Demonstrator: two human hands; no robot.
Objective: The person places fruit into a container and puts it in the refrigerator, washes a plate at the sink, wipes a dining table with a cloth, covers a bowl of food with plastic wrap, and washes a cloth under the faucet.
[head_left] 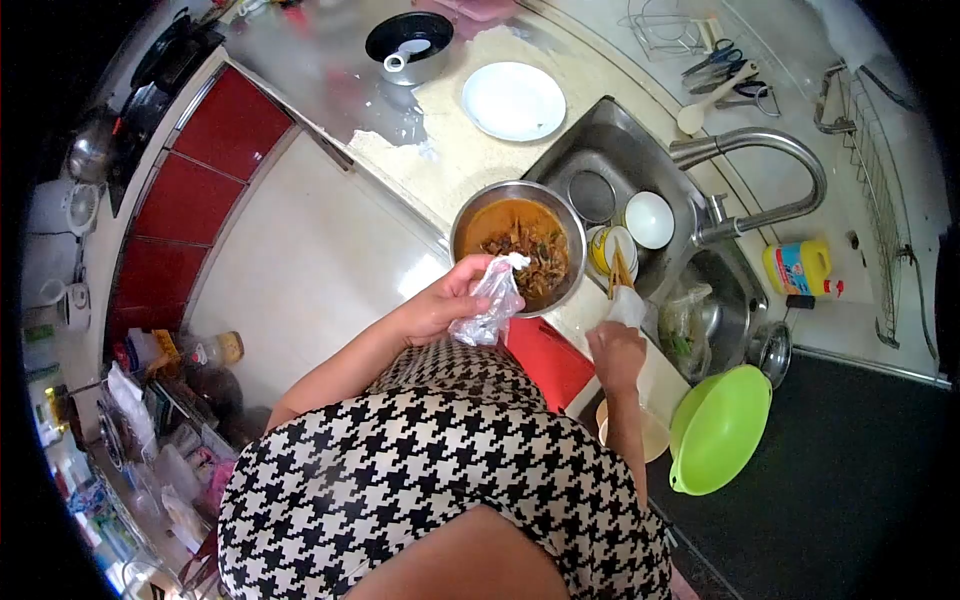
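My left hand [450, 303] is closed on a crumpled clear plastic bag [488, 308] with a knotted white top, held over the near edge of a steel bowl. That steel bowl [463, 217] stands on the counter and holds orange-brown liquid with dark cooked pieces. To the right, my right hand [617, 352] grips something white [627, 307], perhaps a cloth or tissue. Wooden chopsticks [620, 270] extend from it toward a yellow-labelled can [603, 248] beside the sink. Whether the fingers hold the chopsticks too is hard to tell.
A white plate [513, 101] lies beyond the bowl. The sink [597, 128] holds a white bowl [649, 220] and a plastic bag [684, 330], under a faucet [760, 135]. Nearby are a green basin [720, 430], a yellow bottle [798, 268] and a black pan [409, 38].
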